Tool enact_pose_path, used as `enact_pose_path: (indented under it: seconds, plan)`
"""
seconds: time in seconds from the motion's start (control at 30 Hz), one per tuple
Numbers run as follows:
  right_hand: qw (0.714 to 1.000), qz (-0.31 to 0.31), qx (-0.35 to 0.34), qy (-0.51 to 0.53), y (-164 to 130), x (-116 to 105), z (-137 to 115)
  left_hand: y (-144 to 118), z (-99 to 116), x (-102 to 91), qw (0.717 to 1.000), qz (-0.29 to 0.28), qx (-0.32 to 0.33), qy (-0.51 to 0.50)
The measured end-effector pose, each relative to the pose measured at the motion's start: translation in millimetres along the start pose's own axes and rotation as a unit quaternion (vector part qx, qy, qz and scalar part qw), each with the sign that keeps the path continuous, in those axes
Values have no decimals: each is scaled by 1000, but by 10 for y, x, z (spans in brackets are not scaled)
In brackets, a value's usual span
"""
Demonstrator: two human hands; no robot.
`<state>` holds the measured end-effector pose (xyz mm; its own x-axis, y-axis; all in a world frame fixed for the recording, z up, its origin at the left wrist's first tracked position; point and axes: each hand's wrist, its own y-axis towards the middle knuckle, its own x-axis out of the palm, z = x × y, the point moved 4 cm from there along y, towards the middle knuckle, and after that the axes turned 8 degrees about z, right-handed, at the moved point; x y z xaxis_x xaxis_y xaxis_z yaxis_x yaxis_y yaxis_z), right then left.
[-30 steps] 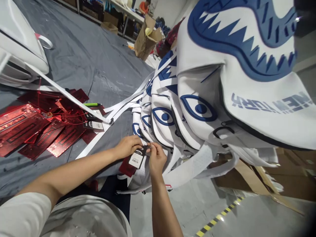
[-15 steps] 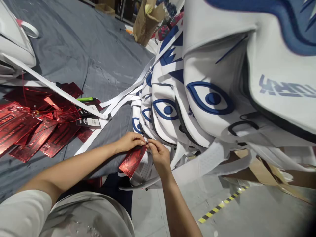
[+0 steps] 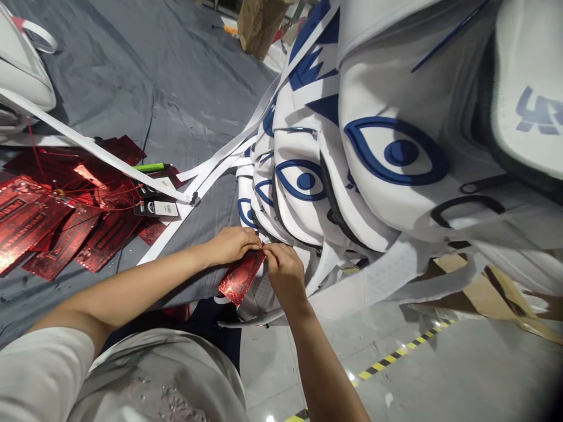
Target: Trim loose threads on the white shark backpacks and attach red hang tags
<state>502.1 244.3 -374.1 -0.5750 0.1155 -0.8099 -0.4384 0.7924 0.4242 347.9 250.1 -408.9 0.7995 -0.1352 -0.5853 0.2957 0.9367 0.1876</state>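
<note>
A shiny red hang tag (image 3: 241,278) dangles below my fingertips at the near table edge, against a white bag. My left hand (image 3: 233,243) is closed in a pinch at the tag's top end. Right beside it, my right hand (image 3: 285,271) also pinches there, fingertips almost touching the left ones. What lies between the fingertips, perhaps the tag's string, is too small to make out. The white backpacks (image 3: 303,211) with blue eye patches stand in a row just beyond and to the right of my hands.
Several red tags (image 3: 57,234) with red strings lie heaped on the grey cloth-covered table (image 3: 189,94), near a green pen (image 3: 152,167) and a black-and-white label (image 3: 160,208). White straps (image 3: 220,155) cross the cloth. A brown paper bag (image 3: 259,26) and cardboard (image 3: 492,293) are farther off.
My view has shifted slightly, so the backpacks look larger and farther right. Both hands stay together at the tag's top, with the left fingers bent more over it.
</note>
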Motion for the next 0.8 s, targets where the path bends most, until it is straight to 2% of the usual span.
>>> enact_pose_path:
  seconds: [0.2, 0.37, 0.47, 0.57, 0.63, 0.73, 0.8]
  plan:
    - [997, -25, -20, -74, -11, 56, 44, 44, 38, 13, 999, -16, 9, 49]
    - [993, -21, -113, -39, -16, 59, 24, 73, 156, -16, 993, -26, -8, 117]
    - [992, -2, -117, -51, 16, 91, 100, 97, 170, -28, 988, -40, 39, 145]
    - [993, -6, -104, -47, 65, 127, 151, 84, 142, -8, 979, -36, 78, 185]
    - [996, -16, -75, -46, 87, 117, 155, 55, 141, 19, 975, -15, 67, 212]
    - [999, -29, 6, -43, 109, 86, 172, -1, 176, 37, 979, 18, 40, 201]
    - [996, -46, 66, -28, 126, 83, 192, -36, 187, 34, 987, 3, 17, 159]
